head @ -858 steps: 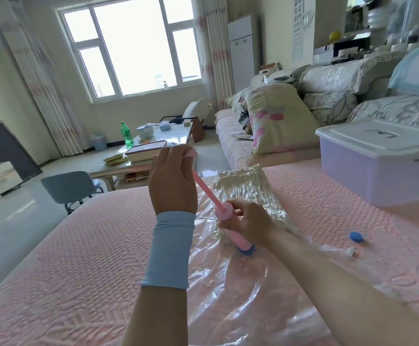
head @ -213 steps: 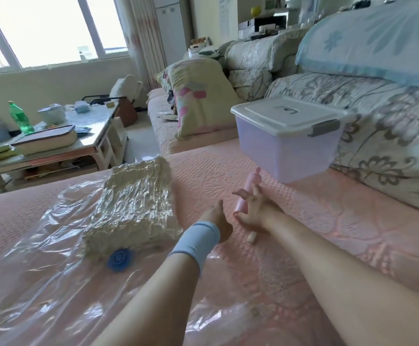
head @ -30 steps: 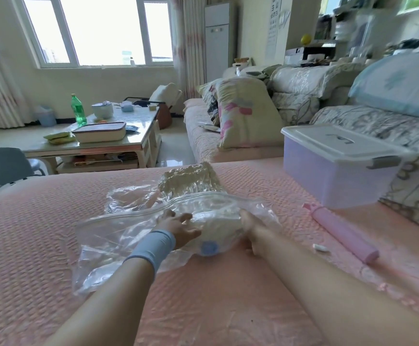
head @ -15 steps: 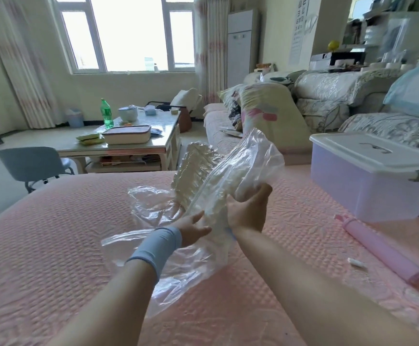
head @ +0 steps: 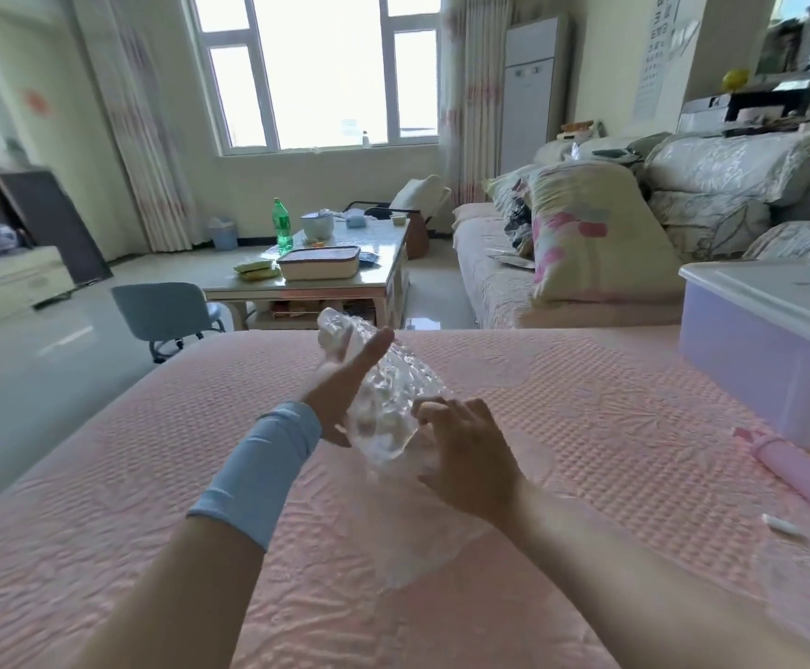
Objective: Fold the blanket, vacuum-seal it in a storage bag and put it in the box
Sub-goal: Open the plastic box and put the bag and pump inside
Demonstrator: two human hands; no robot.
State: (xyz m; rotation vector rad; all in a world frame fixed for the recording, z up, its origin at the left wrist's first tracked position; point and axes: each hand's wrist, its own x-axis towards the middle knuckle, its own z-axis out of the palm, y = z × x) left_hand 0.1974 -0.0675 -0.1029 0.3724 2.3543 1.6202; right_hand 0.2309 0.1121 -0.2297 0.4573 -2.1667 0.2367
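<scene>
The vacuum-sealed bag with the crinkled pale blanket inside stands tilted above the pink bed, squeezed into a narrow bundle. My left hand, with a light blue wrist sleeve, presses flat against its left side with straight fingers. My right hand curls its fingers over the bag's lower right end, and loose clear plastic trails under that wrist. The storage box, translucent purple with a shut white lid, sits at the right on the bed.
A pink hand pump and a small white cap lie on the bed at the right. Beyond the bed's far edge stand a coffee table, a grey chair and a sofa with pillows.
The bag was lifted off the bed and its loose plastic gathered in. It is now a tighter, narrower bundle between my two hands, with my left hand flat along its side.
</scene>
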